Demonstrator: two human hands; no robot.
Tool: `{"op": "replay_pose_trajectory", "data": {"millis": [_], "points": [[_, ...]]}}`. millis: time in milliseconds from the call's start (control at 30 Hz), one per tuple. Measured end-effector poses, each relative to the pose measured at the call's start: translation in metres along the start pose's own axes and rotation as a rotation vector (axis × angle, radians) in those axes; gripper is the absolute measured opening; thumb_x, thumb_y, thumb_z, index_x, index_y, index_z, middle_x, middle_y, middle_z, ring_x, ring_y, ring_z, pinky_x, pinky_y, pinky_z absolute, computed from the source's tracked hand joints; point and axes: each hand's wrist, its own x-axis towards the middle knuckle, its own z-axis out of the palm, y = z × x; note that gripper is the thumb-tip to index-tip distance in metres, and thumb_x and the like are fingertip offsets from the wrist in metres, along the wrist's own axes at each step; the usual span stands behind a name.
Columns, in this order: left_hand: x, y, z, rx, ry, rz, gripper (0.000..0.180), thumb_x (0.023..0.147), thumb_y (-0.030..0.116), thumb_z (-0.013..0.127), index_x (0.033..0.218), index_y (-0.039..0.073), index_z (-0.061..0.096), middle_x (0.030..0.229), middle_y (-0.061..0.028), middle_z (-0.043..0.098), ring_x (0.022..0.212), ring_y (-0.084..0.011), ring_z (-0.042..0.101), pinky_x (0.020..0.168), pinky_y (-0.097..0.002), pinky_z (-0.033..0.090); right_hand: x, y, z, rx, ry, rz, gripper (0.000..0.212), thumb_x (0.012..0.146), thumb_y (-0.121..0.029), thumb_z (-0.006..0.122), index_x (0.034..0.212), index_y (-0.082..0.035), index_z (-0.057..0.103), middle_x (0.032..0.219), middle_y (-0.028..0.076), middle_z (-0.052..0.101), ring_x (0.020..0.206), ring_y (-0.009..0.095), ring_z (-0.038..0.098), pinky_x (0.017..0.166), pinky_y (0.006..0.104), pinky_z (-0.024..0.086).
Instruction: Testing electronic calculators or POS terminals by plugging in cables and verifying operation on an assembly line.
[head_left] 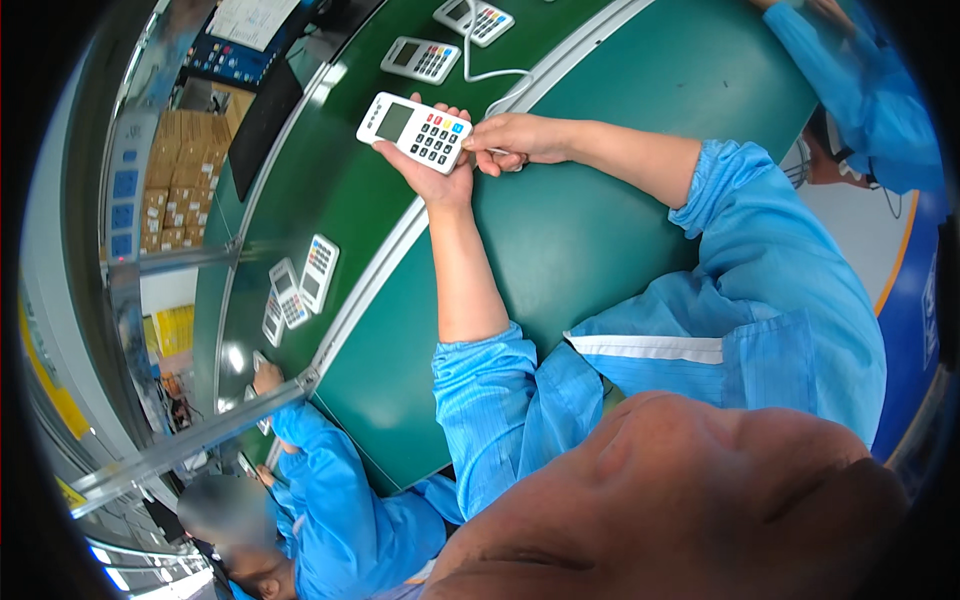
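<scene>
My left hand (440,182) is wrapped round a white card payment terminal (408,140), its small grey screen and coloured keypad facing up. The thumb lies along the near edge and fingertips show at the far edge. At the keypad end, my right hand (520,138) is closed in a pinch against the terminal's edge. A thin white cable (495,75) runs from the far side down to this hand, and a short white piece shows under its fingers. The cable's end is hidden by the fingers.
Two more terminals (420,60) (475,20) lie beyond my hands on the green belt (345,200). Several others (318,272) lie farther left. A metal rail (385,245) borders the green worktop (560,240). Co-workers in blue sit at left (350,520) and far right (850,90).
</scene>
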Motion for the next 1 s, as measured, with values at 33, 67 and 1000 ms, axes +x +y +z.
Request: {"op": "replay_pose_trajectory", "data": {"millis": [33,67,1000], "points": [[0.001,-0.002,0.003,-0.027,-0.036,-0.008,0.089,0.088,0.080,0.032,0.138,0.007,0.044,0.105,-0.0170,0.061,0.095,-0.0330,0.061,0.090,-0.0476,0.052,-0.003,-0.002,-0.006,-0.003,0.027,0.006,0.030,0.103,-0.032,0.050,0.087,-0.007,0.058,0.070,0.001,0.061,0.048,0.001,0.037,0.044,0.0203,0.027],[0.003,-0.005,0.008,-0.019,-0.037,-0.029,0.090,0.088,0.081,0.032,0.138,0.007,0.044,0.108,-0.0176,0.061,0.099,-0.0338,0.061,0.092,-0.0476,0.052,-0.007,-0.004,-0.013,0.046,0.008,-0.006,0.029,0.103,-0.031,0.050,0.086,-0.008,0.057,0.069,0.001,0.060,0.048,0.001,0.037,0.044,0.0201,0.027],[0.127,-0.119,0.076,1.767,0.216,0.432,0.100,0.076,0.027,0.079,0.148,-0.009,0.019,0.150,-0.0341,0.026,0.138,-0.0447,0.031,0.116,-0.0472,0.025,0.006,-0.060,-0.162,-0.121,0.789,-0.375,0.034,0.103,-0.036,0.047,0.107,-0.007,0.065,0.074,-0.001,0.058,0.062,0.005,0.042,0.058,0.0211,0.035]]}}
